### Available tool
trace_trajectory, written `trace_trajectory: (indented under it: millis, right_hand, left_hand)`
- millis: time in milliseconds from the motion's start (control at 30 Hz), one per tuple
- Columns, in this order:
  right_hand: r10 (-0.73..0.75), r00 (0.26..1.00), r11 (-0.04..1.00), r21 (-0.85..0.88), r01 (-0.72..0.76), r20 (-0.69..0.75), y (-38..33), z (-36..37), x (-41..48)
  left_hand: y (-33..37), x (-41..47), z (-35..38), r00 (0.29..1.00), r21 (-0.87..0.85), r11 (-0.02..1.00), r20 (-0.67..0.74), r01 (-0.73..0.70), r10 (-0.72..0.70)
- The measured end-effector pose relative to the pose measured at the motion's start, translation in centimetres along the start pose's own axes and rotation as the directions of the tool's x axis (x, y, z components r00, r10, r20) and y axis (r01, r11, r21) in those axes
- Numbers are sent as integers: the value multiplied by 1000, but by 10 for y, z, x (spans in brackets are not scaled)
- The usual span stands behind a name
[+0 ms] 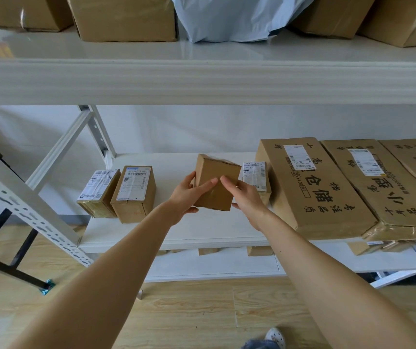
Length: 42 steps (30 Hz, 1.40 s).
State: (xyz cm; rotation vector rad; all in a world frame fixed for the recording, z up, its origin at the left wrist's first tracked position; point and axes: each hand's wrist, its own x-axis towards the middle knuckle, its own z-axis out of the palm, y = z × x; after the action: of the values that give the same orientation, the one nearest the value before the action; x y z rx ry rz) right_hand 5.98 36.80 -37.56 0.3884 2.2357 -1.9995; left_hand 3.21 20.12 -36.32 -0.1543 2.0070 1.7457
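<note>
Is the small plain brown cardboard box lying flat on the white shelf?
No: the small plain brown cardboard box is tilted, held off the white shelf between left hand and right hand.

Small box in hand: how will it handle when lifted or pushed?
Likely stiff: the box keeps square edges under the left hand and right hand. Probably light: held tilted above the shelf with a loose-looking grip. Taped top may be slick; flat faces should slide, not roll.
</note>
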Motion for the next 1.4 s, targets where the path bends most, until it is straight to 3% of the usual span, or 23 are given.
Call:
trace_trajectory:
  millis: [267, 400, 467, 567, 767, 967, 1067, 1400]
  right_hand:
    - [14, 997, 1000, -27, -16, -73, 3, 3, 4]
    - [130, 990, 991, -4, -131, -54, -3, 6, 9]
    - [161, 986, 986, 54, -159, -48, -8, 4, 11]
    - [137, 990, 987, 85, -134, -37, -14, 0, 11]
    - [72, 993, 996, -43, -76, -98, -9, 4, 13]
    - [29, 984, 999, 34, -24, -173, 5, 13, 14]
    - [75, 981, 997, 47, -67, -180, 13, 21, 19]
    - [109, 994, 991, -75, -108, 18, 21, 64, 31]
  left_hand:
    - [-12, 6, 13, 995, -76, 994, -55, 74, -79]
    - [-12, 6, 5, 998, -130, 990, -26, 62, -66]
    - [-10, 5, -1, 999, -88, 996, 19, 28, -27]
    - [-8, 3, -2, 997, 94, 994, -43, -54, 58]
    - [-15, 8, 2, 977, 227, 970, -169, -89, 129]
    - [-17, 7, 4, 982, 102, 985, -117, -137, 149]
    - [-24, 10, 1, 983, 58, 991, -134, -119, 126]
    - [-54, 25, -31, 959, -38, 998, -276, 56, -64]
